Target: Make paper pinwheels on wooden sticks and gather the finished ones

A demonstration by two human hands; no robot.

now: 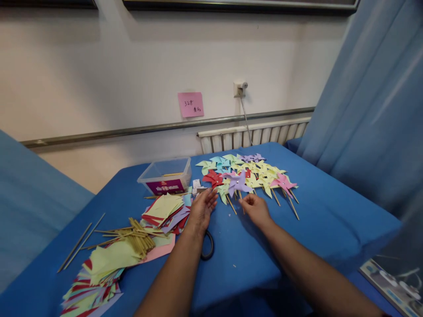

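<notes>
My right hand (257, 211) pinches the thin stick of a purple paper pinwheel (236, 183) between thumb and fingers, and the pinwheel faces me upright. My left hand (202, 208) holds nothing, its fingers stretched forward and a little apart, left of that pinwheel. Behind and right of the purple one lie several finished pinwheels, among them a red pinwheel (213, 178) and a pink pinwheel (283, 182). A pale green pinwheel (224, 192) lies between my hands. Below my left wrist shows a black scissors handle (211, 252); the rest of it is hidden.
Left of my arm lie stacked coloured paper pieces (165, 209), a bundle of wooden sticks (137, 237) and a fan of paper sheets (95, 281). Behind them stands a clear plastic box (189, 169). Small white boxes (196, 183) sit beside it. Blue curtains (370, 110) hang at both sides.
</notes>
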